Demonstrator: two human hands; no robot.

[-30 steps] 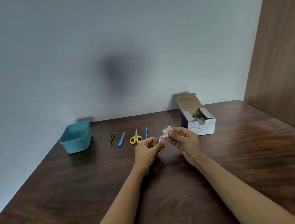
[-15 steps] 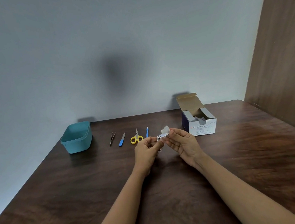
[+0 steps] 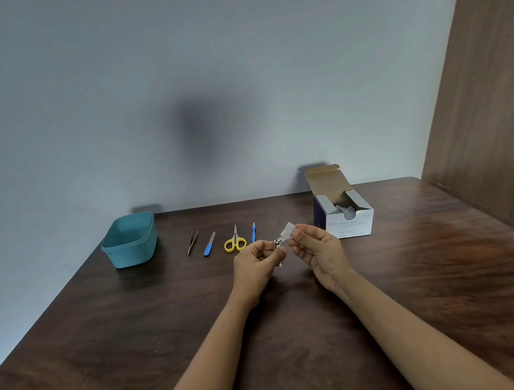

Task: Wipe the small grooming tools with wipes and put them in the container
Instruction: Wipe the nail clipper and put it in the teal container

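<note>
My left hand (image 3: 257,261) pinches a small metal nail clipper (image 3: 278,249) above the table. My right hand (image 3: 318,248) pinches a white wipe (image 3: 287,231) against the clipper's upper end. A row of tools lies on the table behind my hands: tweezers (image 3: 192,242), a blue-handled nail file (image 3: 209,244), yellow-handled scissors (image 3: 235,241) and a slim blue-handled tool (image 3: 253,231). The teal container (image 3: 130,239) stands at the left end of the row and looks empty.
An open box of alcohol swabs (image 3: 344,215) stands at the back right, close to my right hand. The dark wooden table (image 3: 137,329) ends at a grey wall behind and a brown panel on the right.
The wipe in my right hand has shifted a little along the clipper. Both hands stay in nearly the same place.
</note>
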